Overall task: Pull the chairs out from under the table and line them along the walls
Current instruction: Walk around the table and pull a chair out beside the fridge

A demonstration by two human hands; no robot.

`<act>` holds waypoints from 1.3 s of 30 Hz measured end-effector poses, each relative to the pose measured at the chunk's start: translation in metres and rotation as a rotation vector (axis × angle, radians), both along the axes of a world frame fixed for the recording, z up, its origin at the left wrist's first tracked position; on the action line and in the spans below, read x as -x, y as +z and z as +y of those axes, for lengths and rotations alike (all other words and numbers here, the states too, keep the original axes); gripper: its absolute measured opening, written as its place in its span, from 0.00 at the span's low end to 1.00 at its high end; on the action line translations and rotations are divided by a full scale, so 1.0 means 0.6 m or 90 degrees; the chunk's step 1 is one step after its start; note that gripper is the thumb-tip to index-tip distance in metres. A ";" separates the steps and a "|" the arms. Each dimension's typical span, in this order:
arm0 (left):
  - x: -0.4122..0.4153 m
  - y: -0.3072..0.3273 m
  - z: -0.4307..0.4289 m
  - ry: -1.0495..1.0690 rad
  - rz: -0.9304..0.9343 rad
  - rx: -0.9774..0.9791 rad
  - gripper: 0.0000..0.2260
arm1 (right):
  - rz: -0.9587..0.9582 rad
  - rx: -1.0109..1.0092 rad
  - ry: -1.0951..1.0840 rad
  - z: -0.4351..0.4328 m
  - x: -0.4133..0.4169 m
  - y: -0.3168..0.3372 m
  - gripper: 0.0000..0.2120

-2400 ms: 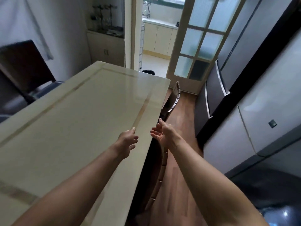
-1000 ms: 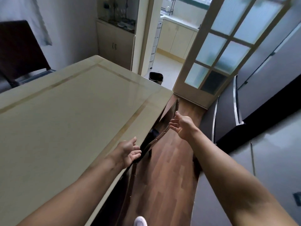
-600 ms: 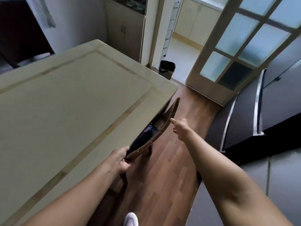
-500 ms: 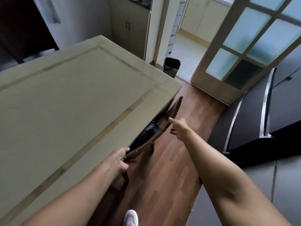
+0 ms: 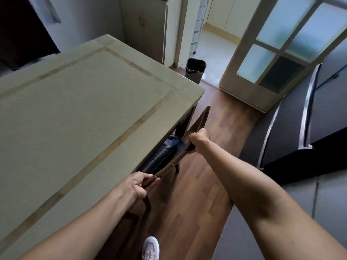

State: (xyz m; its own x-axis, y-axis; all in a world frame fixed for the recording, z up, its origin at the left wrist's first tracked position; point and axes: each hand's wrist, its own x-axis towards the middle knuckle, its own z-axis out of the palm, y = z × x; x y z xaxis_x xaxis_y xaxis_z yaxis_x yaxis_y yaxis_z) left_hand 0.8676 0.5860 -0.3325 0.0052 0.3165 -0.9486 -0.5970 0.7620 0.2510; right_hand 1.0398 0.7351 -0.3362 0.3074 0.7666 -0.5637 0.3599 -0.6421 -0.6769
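A dark wooden chair [image 5: 201,119] with a blue quilted seat cushion [image 5: 163,152] stands tucked at the right side of the long beige table [image 5: 78,113]. Its backrest top rail runs along the table edge. My left hand [image 5: 136,185] grips the near end of that rail. My right hand [image 5: 198,138] is closed around the rail further along, near its far end. The chair's seat is mostly hidden under the tabletop. Another dark chair [image 5: 20,36] shows beyond the table at the far left.
A dark refrigerator [image 5: 300,132] and grey cabinet fronts line the right side, leaving a narrow strip of wooden floor [image 5: 206,194]. A black waste bin [image 5: 195,70] stands by the doorway beside a glass-paned door [image 5: 277,49]. My white shoe [image 5: 150,248] is at the bottom.
My right hand has gone from pointing near the chair back to closing around its top rail. My left hand keeps its hold on the rail's near end. The view tilted further down.
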 end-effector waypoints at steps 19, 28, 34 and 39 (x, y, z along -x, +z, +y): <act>-0.394 -0.012 -0.172 -0.124 -0.239 0.058 0.08 | -0.174 0.022 -0.135 -0.201 -0.414 0.027 0.12; -0.506 -0.020 -0.234 -0.165 -0.256 0.086 0.13 | -0.207 0.033 -0.199 -0.268 -0.529 0.014 0.10; -0.542 -0.029 -0.248 -0.235 -0.260 0.093 0.17 | -0.271 0.065 -0.176 -0.284 -0.565 0.007 0.20; -0.562 -0.035 -0.241 -0.273 -0.269 0.102 0.17 | -0.313 0.072 -0.164 -0.285 -0.580 0.011 0.21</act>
State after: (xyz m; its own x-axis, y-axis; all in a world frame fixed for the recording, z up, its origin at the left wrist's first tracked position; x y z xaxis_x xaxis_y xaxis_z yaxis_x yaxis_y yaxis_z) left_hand 1.2048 0.4411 -0.3532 0.4858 0.0572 -0.8722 -0.2518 0.9647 -0.0770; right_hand 1.3879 0.5643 -0.3293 0.7234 0.5753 -0.3817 0.4378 -0.8098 -0.3906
